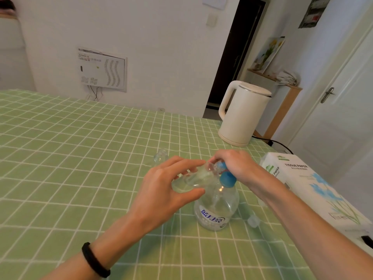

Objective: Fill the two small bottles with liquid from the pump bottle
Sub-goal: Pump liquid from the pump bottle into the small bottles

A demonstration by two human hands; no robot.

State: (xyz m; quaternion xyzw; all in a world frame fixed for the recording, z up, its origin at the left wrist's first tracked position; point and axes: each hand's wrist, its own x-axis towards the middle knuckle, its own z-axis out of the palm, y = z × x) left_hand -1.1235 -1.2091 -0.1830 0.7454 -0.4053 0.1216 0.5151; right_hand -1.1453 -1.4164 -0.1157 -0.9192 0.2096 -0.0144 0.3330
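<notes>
Two bare hands meet over the clear pump bottle [216,207], which stands upright on the green checked tablecloth [70,158] a little toward four o'clock of the frame's centre; its blue collar [228,179] and blue pump head [222,165] sit at the top. The left hand [161,190] has its thumb and fingers closed round a small clear bottle [193,177], tilted on its side with its open mouth at the pump's spout; some clear liquid lies in its lower end. The right hand [234,164] is curled down on the pump head, fingers wrapped over it. A second small clear bottle [161,156] stands upright at eleven o'clock of the pump bottle, apart from both hands; a small clear cap-like piece [253,220] lies at four o'clock of the pump bottle's base. A cream electric kettle [242,114] stands at one o'clock, well apart; a tissue paper box [314,182] lies at three o'clock; a black band [94,260] circles the left wrist.
</notes>
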